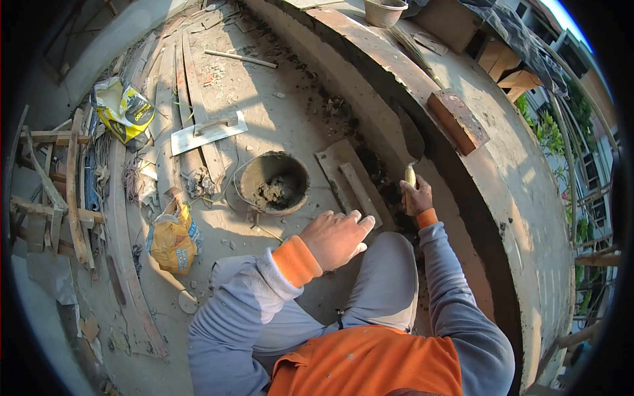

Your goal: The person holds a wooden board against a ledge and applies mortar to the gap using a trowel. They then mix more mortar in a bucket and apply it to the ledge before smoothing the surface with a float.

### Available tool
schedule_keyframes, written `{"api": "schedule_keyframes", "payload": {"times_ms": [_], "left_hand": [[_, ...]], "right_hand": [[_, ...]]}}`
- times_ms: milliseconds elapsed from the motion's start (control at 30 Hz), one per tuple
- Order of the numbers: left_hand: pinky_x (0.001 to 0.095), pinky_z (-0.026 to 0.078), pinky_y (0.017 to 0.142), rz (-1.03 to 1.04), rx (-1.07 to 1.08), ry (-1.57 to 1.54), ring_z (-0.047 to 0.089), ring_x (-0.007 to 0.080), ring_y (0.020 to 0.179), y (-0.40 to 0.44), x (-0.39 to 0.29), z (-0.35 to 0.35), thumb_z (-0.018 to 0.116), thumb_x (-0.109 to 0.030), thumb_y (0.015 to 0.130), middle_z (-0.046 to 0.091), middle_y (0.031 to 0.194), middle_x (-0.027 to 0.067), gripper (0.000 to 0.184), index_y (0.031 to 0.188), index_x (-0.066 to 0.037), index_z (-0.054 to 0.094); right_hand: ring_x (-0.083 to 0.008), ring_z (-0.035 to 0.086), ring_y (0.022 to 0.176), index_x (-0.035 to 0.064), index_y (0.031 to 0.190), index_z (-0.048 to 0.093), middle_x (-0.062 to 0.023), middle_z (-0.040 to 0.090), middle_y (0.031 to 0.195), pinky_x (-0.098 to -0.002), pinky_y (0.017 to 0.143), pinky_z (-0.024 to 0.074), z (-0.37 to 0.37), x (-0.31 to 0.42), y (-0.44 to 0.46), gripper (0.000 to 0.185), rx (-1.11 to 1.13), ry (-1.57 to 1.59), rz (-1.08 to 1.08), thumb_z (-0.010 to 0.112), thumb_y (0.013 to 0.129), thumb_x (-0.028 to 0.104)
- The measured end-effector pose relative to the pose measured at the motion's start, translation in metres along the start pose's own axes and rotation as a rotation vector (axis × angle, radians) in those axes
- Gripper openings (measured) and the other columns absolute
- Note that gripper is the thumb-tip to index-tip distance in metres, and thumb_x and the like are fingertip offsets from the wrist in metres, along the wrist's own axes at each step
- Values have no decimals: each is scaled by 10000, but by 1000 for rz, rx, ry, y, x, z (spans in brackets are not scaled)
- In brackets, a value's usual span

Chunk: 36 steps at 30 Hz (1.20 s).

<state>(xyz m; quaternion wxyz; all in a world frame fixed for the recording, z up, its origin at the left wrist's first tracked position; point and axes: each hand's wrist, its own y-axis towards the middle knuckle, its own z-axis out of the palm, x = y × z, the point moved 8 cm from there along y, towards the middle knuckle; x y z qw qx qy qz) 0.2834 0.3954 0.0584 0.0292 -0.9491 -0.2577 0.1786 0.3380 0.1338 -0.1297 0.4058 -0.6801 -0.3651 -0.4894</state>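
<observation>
My right hand [417, 196] is closed around the pale handle of a trowel [411, 135]; its blade lies against the curved low wall [376, 112], over a band of dark, wet-looking mortar. My left hand [335, 239] hovers above my knee, fingers spread and holding nothing. Just beyond it, a plastering float [349, 181] rests on the floor, handle upward. To its left stands a bucket [274, 183] with some grey mortar [271, 193] inside.
A metal finishing trowel [209, 134] lies across long planks [188, 86]. Yellow bags [173, 239] and stacked wood [63, 185] are on the left. A brick [458, 121], a brush-like bundle [416, 56] and a second bucket [385, 12] sit atop the wall.
</observation>
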Motion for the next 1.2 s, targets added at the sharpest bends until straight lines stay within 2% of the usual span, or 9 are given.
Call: {"api": "schedule_keyframes", "payload": {"times_ms": [167,267,533,733,933,967,1033,1100,1200], "left_hand": [[425,491,807,5,0,16,624,347,913,4,-1,5,592,-283,874,589,1089,185,497,1280,-28,460],[427,488,813,9,14,-6,621,351,917,4,-5,5,588,-282,877,585,1096,190,494,1282,-30,457],[431,488,814,-20,20,-3,620,351,922,1,1,6,579,-283,884,582,1086,190,491,1283,-26,453],[426,492,805,20,23,-15,622,339,922,9,-6,6,585,-287,880,585,1086,184,488,1267,-13,466],[417,493,809,-18,46,-1,623,335,928,4,0,8,588,-292,878,586,1087,186,505,1283,-18,465],[417,493,809,-13,48,3,623,335,928,4,0,9,588,-292,878,586,1087,186,505,1283,-18,465],[421,485,833,-15,27,3,617,348,942,4,1,10,585,-304,879,582,1112,196,517,1299,-32,453],[426,478,850,-21,37,23,612,361,951,4,0,9,583,-312,880,575,1138,204,522,1306,-40,447],[446,459,893,-23,97,43,599,395,977,9,-3,6,576,-332,885,549,1204,226,556,1339,-55,413]], "right_hand": [[-133,536,449,-26,1025,577,-56,551,668,-281,404,445,7,17,48,363,50,-115,-77,669,803,246],[-150,525,447,11,891,561,-52,544,664,-294,407,441,-1,5,61,313,47,-36,82,668,791,287],[-156,516,434,-42,1114,585,-79,562,626,-322,407,416,3,-20,37,465,26,-223,-20,676,777,265],[-100,511,425,-30,950,588,-30,538,612,-253,387,412,-9,43,40,276,-51,-74,-82,657,819,203],[-100,527,433,-8,1069,593,-38,575,667,-256,383,424,12,14,-19,344,-72,23,-191,689,808,195],[-97,525,443,-12,1099,593,-50,594,696,-260,417,430,30,24,-35,381,26,-43,-168,695,799,199],[-208,626,659,-19,1087,608,-163,648,804,-332,634,492,71,21,-49,429,238,-345,-492,704,759,240],[-340,647,799,3,1071,626,-230,644,860,-382,721,492,113,22,-61,410,331,-348,-370,696,738,232],[-349,653,866,38,1082,641,-250,644,907,-414,795,487,160,16,-62,401,512,-443,-396,682,738,239]]}}
